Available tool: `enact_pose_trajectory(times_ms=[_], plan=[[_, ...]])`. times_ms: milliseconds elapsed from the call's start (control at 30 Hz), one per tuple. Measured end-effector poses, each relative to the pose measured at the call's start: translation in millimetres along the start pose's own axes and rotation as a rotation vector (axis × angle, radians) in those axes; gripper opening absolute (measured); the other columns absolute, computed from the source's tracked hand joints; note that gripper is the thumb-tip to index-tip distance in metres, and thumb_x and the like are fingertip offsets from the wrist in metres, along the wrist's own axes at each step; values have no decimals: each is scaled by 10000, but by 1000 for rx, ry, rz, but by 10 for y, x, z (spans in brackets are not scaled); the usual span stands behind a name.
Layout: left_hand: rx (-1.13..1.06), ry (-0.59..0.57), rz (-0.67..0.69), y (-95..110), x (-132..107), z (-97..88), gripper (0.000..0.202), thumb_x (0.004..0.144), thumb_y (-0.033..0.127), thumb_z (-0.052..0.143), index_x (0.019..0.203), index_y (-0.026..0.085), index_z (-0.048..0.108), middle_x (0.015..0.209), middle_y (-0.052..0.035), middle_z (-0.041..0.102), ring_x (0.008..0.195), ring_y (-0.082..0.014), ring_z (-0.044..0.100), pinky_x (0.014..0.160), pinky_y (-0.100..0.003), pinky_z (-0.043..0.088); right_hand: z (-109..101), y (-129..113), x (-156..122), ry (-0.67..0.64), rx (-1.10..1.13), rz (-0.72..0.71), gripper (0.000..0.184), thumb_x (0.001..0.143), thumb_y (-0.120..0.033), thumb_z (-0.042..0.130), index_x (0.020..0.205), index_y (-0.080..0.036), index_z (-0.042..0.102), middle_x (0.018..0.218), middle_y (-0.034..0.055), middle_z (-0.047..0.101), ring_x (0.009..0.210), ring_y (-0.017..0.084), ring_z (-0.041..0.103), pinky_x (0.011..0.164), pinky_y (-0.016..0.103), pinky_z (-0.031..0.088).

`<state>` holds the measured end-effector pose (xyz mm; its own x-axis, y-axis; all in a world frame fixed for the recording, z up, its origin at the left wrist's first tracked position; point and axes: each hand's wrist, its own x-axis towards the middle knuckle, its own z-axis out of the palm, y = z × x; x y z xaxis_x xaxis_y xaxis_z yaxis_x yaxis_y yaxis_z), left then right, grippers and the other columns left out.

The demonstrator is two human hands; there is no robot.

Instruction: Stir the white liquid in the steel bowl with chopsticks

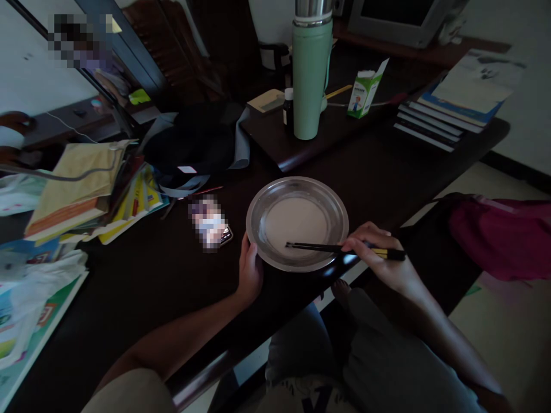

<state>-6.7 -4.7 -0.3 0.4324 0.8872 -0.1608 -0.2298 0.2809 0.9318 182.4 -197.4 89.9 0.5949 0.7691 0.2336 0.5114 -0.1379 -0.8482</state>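
A round metal bowl [297,267] stands near the front edge of the dark table, with a pale, smooth whitish substance [297,221] in it. My left hand [250,267] grips the bowl's near left side, thumb at the rim and the other fingers hidden behind and under it. In my right hand [376,252] is a pair of black chopsticks [316,247] with yellow bands near the thick ends. Their tips reach over the near part of the bowl, at or just above the pale substance; contact is hard to tell.
Left of the bowl lies a lit phone [210,223]. Behind stand a green thermos [310,80], a small dark bottle [288,109] and a green-white box [365,92]. Books [77,178] and a black bag [193,137] crowd the left; more books [465,97] lie right. Another person is far left.
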Motion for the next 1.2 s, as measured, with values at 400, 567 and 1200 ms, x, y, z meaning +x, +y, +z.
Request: enact_pose_trajectory(times_ms=[400, 567, 1200], plan=[[17, -21, 1, 2, 4, -14, 498, 849, 517, 666, 1284, 275, 653, 1335, -69, 690, 1289, -278, 614, 1116, -445, 480, 322, 202, 188, 185, -182, -67, 264, 974, -376, 578, 808, -296, 766, 878, -6, 800, 893, 235, 660, 892, 454, 361], [-7, -5, -13, 5, -1, 2, 485, 835, 501, 679, 1266, 280, 659, 1329, -63, 694, 1300, -276, 606, 1142, -452, 451, 95, 145, 124, 279, -242, -29, 258, 951, -358, 599, 758, -288, 757, 788, 0, 762, 842, 232, 658, 862, 446, 375], [32, -12, -2, 9, -5, -1, 488, 867, 511, 645, 1300, 284, 643, 1349, -68, 684, 1331, -276, 586, 1167, -460, 427, 119, 25, 51, 0, -21, -17, 308, 960, -461, 595, 756, -300, 760, 793, 1, 781, 808, 222, 660, 810, 427, 444]])
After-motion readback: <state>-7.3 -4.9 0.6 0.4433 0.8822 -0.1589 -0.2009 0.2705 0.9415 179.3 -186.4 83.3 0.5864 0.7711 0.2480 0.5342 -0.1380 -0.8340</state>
